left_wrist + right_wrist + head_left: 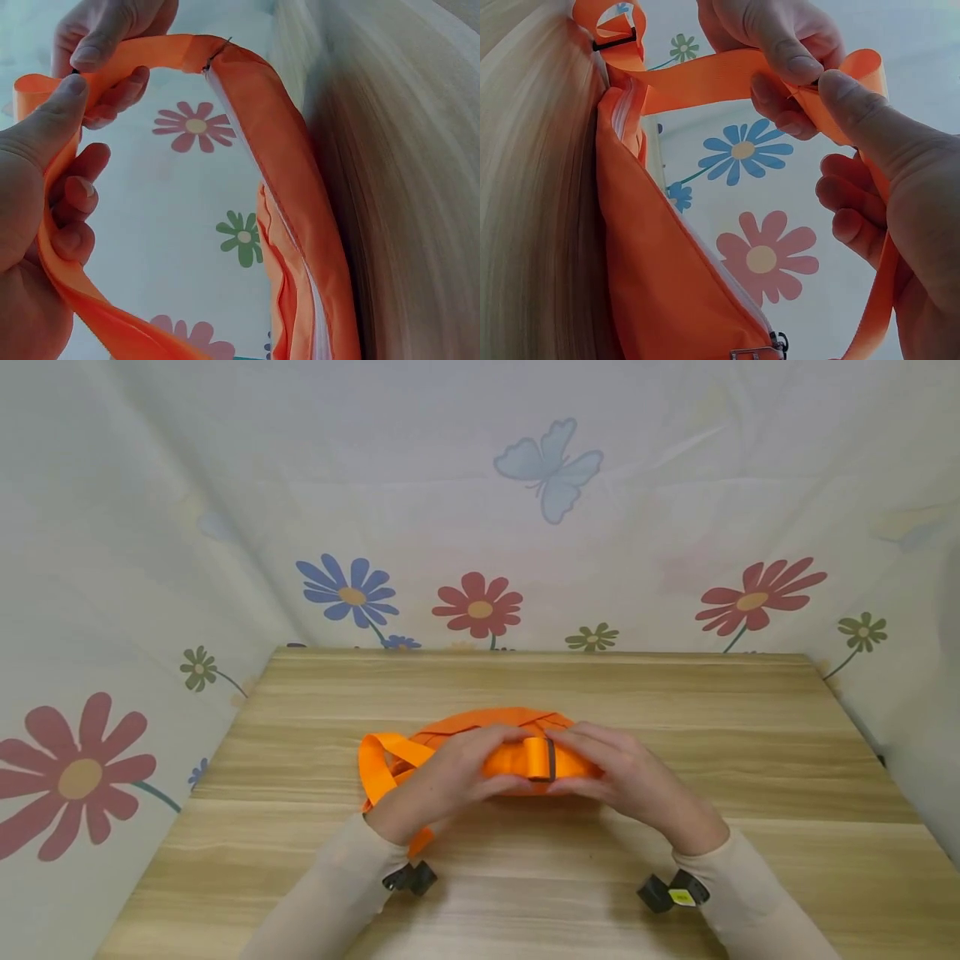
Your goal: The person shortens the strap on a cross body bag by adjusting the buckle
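Observation:
An orange zippered bag, which looks like a waist bag, stands on the table with its orange strap raised above it. My left hand grips the strap from the left, thumb on top and fingers curled beneath. From the right, my right hand pinches the same strap. Between the two thumbs is a dark slide buckle with a fold of strap beside it; in both wrist views the fingertips mostly cover it. A white zipper runs along the bag's edge, with a metal pull at one end.
A loose strap loop sticks out at the bag's left, and a second black buckle shows there. The wood-grain table meets a flower-printed cloth backdrop behind and at the sides.

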Action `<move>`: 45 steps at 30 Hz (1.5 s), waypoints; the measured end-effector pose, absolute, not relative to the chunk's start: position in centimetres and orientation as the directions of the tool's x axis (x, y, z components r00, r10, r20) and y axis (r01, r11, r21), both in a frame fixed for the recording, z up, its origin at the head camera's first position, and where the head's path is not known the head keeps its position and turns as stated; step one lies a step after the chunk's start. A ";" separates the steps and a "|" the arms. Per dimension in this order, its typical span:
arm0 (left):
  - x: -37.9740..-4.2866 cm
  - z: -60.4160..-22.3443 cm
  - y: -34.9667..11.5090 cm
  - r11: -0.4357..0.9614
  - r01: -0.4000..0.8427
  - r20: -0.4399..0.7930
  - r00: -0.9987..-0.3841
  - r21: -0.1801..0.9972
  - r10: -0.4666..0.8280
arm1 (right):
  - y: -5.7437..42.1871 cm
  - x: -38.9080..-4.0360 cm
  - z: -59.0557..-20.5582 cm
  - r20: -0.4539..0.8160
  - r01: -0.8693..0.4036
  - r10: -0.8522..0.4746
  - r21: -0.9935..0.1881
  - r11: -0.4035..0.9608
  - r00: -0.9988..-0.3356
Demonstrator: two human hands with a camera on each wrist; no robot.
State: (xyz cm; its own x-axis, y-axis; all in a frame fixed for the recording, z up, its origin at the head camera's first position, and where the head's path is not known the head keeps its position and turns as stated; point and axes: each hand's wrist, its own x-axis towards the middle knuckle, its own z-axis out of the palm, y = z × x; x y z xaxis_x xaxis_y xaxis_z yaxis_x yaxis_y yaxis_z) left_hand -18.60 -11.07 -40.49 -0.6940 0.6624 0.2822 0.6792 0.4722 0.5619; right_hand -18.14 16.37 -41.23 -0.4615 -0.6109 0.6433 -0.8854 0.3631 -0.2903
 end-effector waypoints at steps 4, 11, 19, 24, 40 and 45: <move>-18.7 -40.5 -11.3 0.495 0.672 0.257 -0.701 0.551 0.666 | 16.5 -18.0 -41.2 0.617 -0.868 -0.614 -0.305 0.391 -0.493; -18.8 -40.8 -11.6 0.490 0.715 0.297 -0.672 0.499 0.678 | 16.6 -18.0 -40.9 0.594 -0.850 -0.608 -0.343 0.401 -0.527; -19.0 -41.0 -11.2 0.457 0.807 0.385 -0.583 0.374 0.715 | 16.2 -17.9 -40.8 0.582 -0.849 -0.618 -0.356 0.391 -0.529; -18.8 -40.8 -11.3 0.494 0.766 0.339 -0.632 0.412 0.697 | 16.1 -17.8 -40.8 0.545 -0.820 -0.613 -0.381 0.426 -0.572; -18.5 -40.7 -12.0 0.556 0.706 0.328 -0.702 0.439 0.632 | 16.3 -17.9 -41.0 0.546 -0.810 -0.599 -0.363 0.461 -0.585; -18.6 -41.0 -12.7 0.556 0.721 0.357 -0.690 0.413 0.630 | 16.6 -17.8 -41.0 0.544 -0.803 -0.592 -0.358 0.477 -0.594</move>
